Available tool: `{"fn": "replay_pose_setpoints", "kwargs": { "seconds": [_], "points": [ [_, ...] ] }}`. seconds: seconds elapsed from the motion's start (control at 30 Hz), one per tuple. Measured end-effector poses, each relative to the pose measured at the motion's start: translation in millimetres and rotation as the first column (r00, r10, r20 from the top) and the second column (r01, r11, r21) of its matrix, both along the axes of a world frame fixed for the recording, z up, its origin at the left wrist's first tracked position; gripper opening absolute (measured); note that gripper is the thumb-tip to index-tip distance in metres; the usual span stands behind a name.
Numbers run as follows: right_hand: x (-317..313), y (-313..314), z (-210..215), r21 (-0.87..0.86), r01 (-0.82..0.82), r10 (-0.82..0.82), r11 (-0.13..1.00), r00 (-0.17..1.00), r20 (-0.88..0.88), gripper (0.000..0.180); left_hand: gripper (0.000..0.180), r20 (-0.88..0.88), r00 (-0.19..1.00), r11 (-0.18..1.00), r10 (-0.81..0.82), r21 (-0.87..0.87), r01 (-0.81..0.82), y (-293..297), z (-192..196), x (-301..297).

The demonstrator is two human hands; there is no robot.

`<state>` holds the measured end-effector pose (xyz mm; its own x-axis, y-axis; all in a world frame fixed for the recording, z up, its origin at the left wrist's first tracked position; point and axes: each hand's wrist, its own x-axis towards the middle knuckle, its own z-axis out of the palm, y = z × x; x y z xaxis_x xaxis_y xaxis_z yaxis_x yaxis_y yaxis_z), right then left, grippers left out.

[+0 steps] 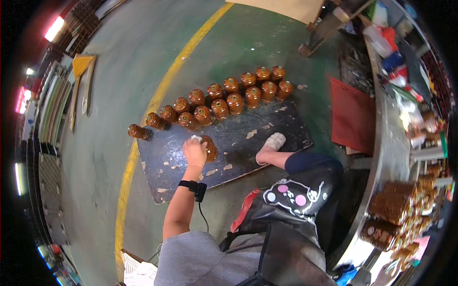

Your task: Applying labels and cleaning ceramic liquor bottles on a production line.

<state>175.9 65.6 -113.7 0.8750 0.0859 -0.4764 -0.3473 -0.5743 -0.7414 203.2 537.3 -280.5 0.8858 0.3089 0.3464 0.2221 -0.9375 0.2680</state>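
My left hand (194,152), with a black strapped device at the wrist, is closed at the left side of a glossy brown ribbed porcelain insulator (210,149). A small white scrap (196,137) shows at its fingertips; what it is, I cannot make out. This insulator is over a worn dark board (243,152) on the floor. Beyond it, similar insulators (220,109) stand upright in two slanting rows along the board's far edge. At the left end, one insulator (137,131) sits slightly apart. My right hand does not show clearly.
My sandalled foot (275,142) rests on the board's right part. A yellow line (167,86) crosses the green floor. At the right, a metal-edged bench (381,176) carries brown insulators (393,205) and clutter. A red panel (353,117) leans beside it. A cable (205,219) hangs from the wrist device.
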Motion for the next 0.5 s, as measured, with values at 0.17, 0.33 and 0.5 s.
{"fn": "replay_pose_setpoints", "kwargs": {
  "seconds": [0.17, 0.33, 0.5],
  "points": [
    [125, 166, -167, -0.624, -0.431, 0.498, 0.652, 0.864, -0.076, 0.045, 0.035, -0.252, 0.881, 0.915, 0.400, 0.161, -0.370, 95, -72, 5],
    [167, 223, -278, -0.899, -0.434, 0.390, 0.056, 0.839, -0.380, 0.050, 0.031, -0.260, 0.749, 0.792, 0.609, 0.250, -0.557, 160, -111, 29],
    [177, 202, -327, -0.892, -0.446, 0.422, 0.077, 0.825, -0.376, 0.051, 0.029, -0.203, 0.728, 0.755, 0.655, 0.225, -0.616, 199, -131, 56]
  ]
}}
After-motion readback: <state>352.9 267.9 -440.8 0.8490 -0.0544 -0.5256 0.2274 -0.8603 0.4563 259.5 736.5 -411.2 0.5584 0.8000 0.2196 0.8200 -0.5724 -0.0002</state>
